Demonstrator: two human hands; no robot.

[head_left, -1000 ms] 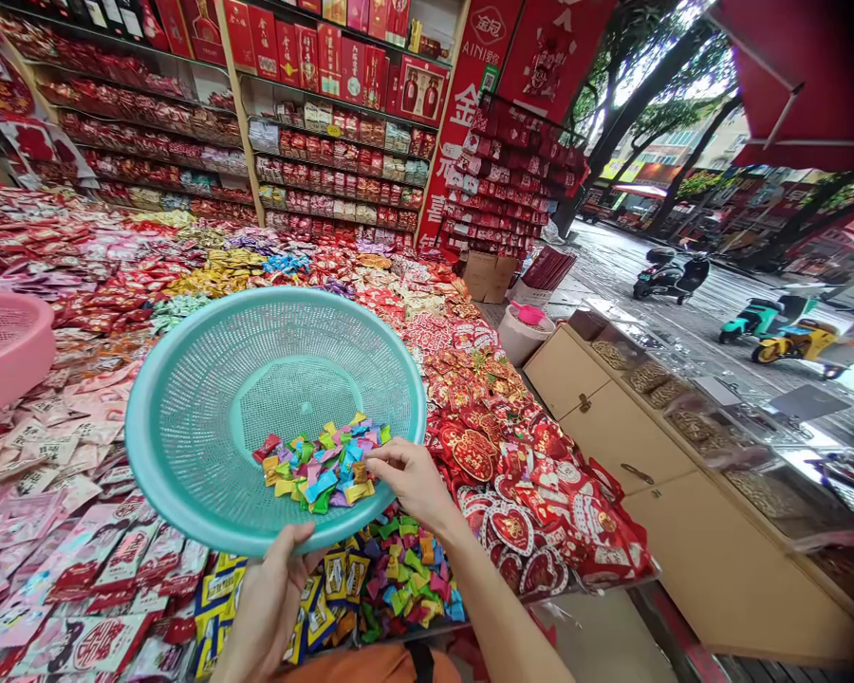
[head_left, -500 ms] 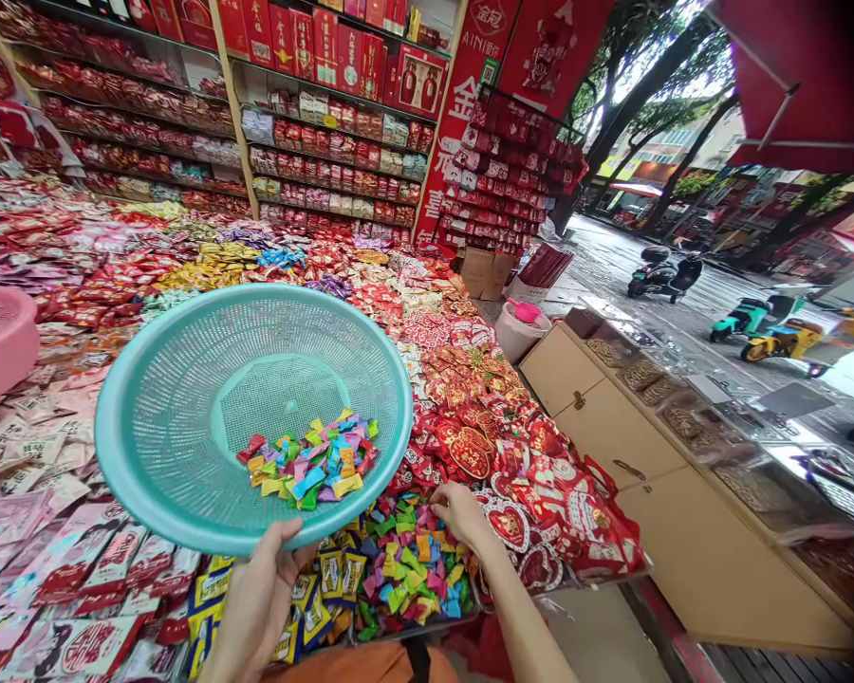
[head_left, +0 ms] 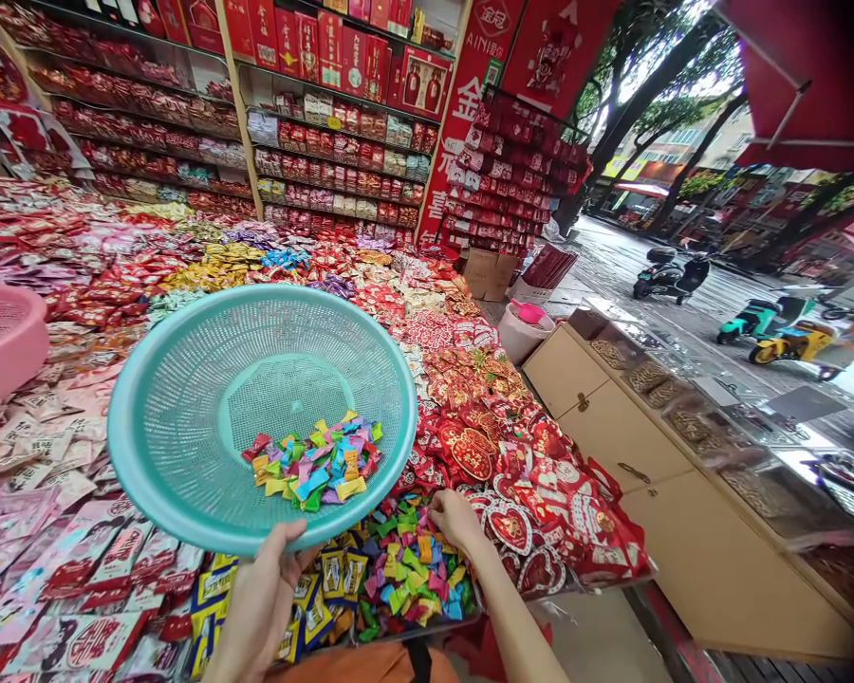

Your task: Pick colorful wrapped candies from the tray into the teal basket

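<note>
My left hand (head_left: 267, 588) grips the near rim of a round turquoise plastic basket (head_left: 149, 484), thumb over the edge and fingers beneath. A small heap of colourful wrapped candies (head_left: 320, 463) lies in the basket's near right part. Just right of the basket, my right hand (head_left: 455, 520) is at the back edge of a pile of the same small candies (head_left: 417, 574). Its fingers are curled together, and whether a candy is between them is hidden. Yellow and navy wrapped sweets (head_left: 334, 574) lie between the two hands, partly under the basket.
Red heart-patterned candy packets (head_left: 509, 522) cover the display to the right. A pink basket (head_left: 7, 346) stands at the left among pale packets (head_left: 35, 441). Stocked shelves (head_left: 342, 152) line the back. A beige cabinet (head_left: 633, 465) and parked scooters (head_left: 673, 275) are on the right.
The whole view has shifted slightly, moving the scene a little to the right. My left hand keeps its hold on the basket, and my right hand stays at the candy pile with fingers more curled.
</note>
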